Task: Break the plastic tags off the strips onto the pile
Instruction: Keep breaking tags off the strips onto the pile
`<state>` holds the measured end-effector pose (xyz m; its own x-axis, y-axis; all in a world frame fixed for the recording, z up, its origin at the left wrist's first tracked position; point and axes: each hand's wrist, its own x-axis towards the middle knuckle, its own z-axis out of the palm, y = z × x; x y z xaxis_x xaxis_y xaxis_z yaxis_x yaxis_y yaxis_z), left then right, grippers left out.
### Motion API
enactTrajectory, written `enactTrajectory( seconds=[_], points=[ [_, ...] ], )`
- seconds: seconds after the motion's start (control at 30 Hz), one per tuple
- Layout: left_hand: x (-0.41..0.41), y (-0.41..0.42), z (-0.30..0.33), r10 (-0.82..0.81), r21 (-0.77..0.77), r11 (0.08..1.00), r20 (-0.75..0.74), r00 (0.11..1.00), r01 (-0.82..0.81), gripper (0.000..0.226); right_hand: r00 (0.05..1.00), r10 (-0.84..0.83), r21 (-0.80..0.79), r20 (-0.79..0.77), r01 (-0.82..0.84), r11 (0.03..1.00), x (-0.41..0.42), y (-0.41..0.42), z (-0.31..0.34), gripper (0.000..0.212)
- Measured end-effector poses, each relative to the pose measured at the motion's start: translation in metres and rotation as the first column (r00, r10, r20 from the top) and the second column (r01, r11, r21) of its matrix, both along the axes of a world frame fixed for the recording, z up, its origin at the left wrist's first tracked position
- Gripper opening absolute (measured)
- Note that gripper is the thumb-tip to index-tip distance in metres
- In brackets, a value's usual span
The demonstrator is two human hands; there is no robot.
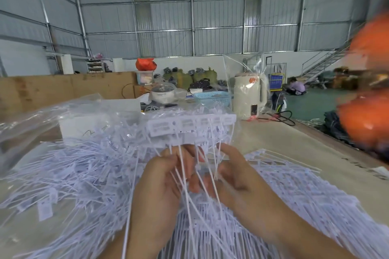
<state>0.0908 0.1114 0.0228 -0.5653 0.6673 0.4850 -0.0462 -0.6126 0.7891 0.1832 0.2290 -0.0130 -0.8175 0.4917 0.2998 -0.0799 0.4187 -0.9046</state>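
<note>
A strip of white plastic tags (190, 127) is held up in front of me, tag heads at the top and thin tails hanging down. My left hand (166, 176) and my right hand (233, 172) both curl their fingers round the hanging tails just below the tag heads. A large pile of loose white tags (69, 172) spreads over the table to the left. More unbroken strips (299, 191) lie stacked under and to the right of my forearms.
A white box (84, 126) and clear plastic bags (31, 120) sit behind the pile. A cream kettle (249, 94), a blue basket (212, 96) and a pot (163, 92) stand at the table's far end. A blurred orange object (366, 94) hangs at right.
</note>
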Motion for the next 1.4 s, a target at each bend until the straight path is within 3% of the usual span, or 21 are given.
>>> enactTrajectory(
  seconds=[0.1, 0.17, 0.27, 0.37, 0.5, 0.6, 0.8, 0.87, 0.93, 1.03, 1.1, 1.23, 1.4],
  points=[
    [-0.010, -0.001, -0.001, 0.025, -0.045, 0.999, -0.059, 0.998, -0.028, 0.031, 0.984, -0.114, -0.066, -0.134, 0.106, 0.992, 0.004, 0.007, 0.003, 0.038],
    [-0.020, 0.001, -0.004, 0.117, -0.135, 0.982, -0.135, 0.984, -0.135, 0.036, 0.958, -0.232, -0.070, -0.167, 0.223, 0.972, 0.012, 0.016, 0.011, 0.024],
    [-0.031, 0.000, -0.008, 0.256, -0.283, 0.888, -0.353, 0.900, -0.363, 0.049, 0.904, -0.391, 0.081, -0.175, 0.408, 0.909, 0.029, 0.027, 0.026, 0.009],
    [-0.035, -0.003, -0.009, 0.238, -0.311, 0.856, -0.472, 0.849, -0.413, 0.072, 0.895, -0.442, 0.177, -0.055, 0.445, 0.878, 0.042, 0.033, 0.035, 0.021],
    [-0.047, -0.005, -0.008, 0.223, -0.399, 0.746, -0.605, 0.764, -0.534, 0.060, 0.874, -0.458, 0.082, 0.160, 0.451, 0.889, 0.056, 0.036, 0.050, 0.038],
    [-0.058, -0.008, -0.008, 0.254, -0.406, 0.637, -0.692, 0.676, -0.655, 0.047, 0.835, -0.510, 0.102, 0.205, 0.500, 0.860, 0.061, 0.034, 0.056, 0.036],
    [-0.060, -0.009, -0.009, 0.129, -0.540, 0.474, -0.739, 0.661, -0.696, 0.056, 0.763, -0.582, 0.369, 0.282, 0.474, 0.800, 0.052, 0.021, 0.043, 0.059],
    [-0.056, -0.009, -0.008, 0.109, -0.537, 0.455, -0.758, 0.643, -0.711, 0.059, 0.772, -0.590, 0.398, 0.236, 0.478, 0.783, 0.048, 0.020, 0.039, 0.057],
    [-0.051, -0.008, -0.009, 0.107, -0.515, 0.456, -0.778, 0.619, -0.726, 0.057, 0.803, -0.584, 0.416, 0.117, 0.494, 0.763, 0.044, 0.018, 0.035, 0.047],
    [-0.042, -0.006, -0.010, 0.074, -0.529, 0.502, -0.762, 0.643, -0.684, 0.047, 0.845, -0.525, 0.543, -0.100, 0.489, 0.683, 0.038, 0.013, 0.030, 0.064],
    [-0.038, -0.005, -0.010, 0.064, -0.514, 0.548, -0.761, 0.646, -0.660, 0.049, 0.895, -0.405, 0.644, -0.187, 0.423, 0.638, 0.034, 0.006, 0.030, 0.065],
    [-0.035, -0.003, -0.013, 0.098, -0.418, 0.651, -0.781, 0.616, -0.633, 0.064, 0.957, -0.239, 0.788, -0.162, 0.271, 0.552, 0.024, 0.005, 0.027, 0.063],
    [-0.033, -0.003, -0.018, 0.112, -0.319, 0.781, -0.773, 0.624, -0.536, 0.059, 0.961, -0.231, 0.758, -0.149, 0.261, 0.598, 0.023, 0.018, 0.036, 0.056]
  ],
)
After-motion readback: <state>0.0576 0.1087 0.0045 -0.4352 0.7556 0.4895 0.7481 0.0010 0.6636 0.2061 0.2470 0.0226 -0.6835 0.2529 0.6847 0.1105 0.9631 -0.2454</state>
